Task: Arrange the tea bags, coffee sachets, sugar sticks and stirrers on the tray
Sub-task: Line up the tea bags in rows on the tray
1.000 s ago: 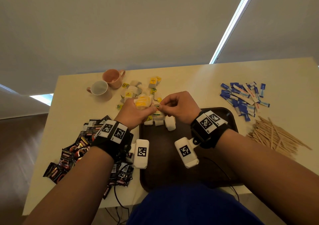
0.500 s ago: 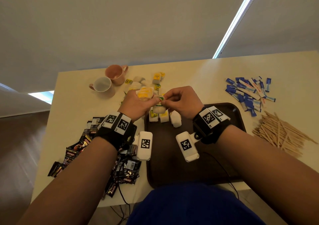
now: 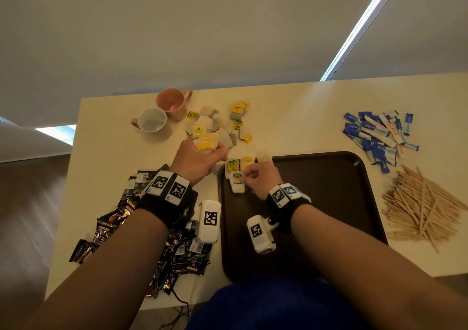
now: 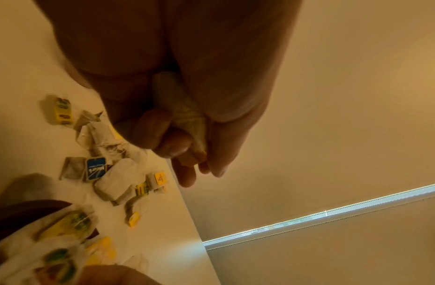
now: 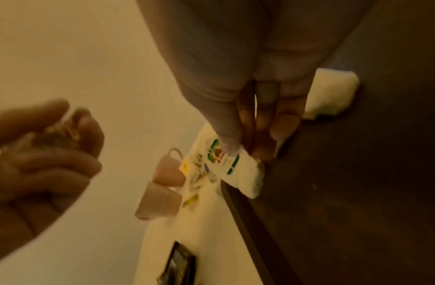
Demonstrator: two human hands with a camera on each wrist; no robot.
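Dark brown and nearly bare, the tray (image 3: 329, 190) sits on a cream desk (image 3: 291, 107) as the right hand (image 3: 262, 178) pinches a white tea bag (image 3: 237, 182) at its far-left corner, beside three others. The left hand (image 3: 196, 161) — just off the tray's edge — grips a bunch of yellow-tagged tea bags (image 3: 206, 143). Coffee sachets (image 3: 114, 226) lie at left; sugar sticks (image 3: 377, 134) and wooden stirrers (image 3: 420, 205) at right — all on the desk.

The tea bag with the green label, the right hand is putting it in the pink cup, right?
Not the pink cup. The right hand pinches the tea bag with the green label and sets it on the brown tray, beside other tea bags. The head view shows it.
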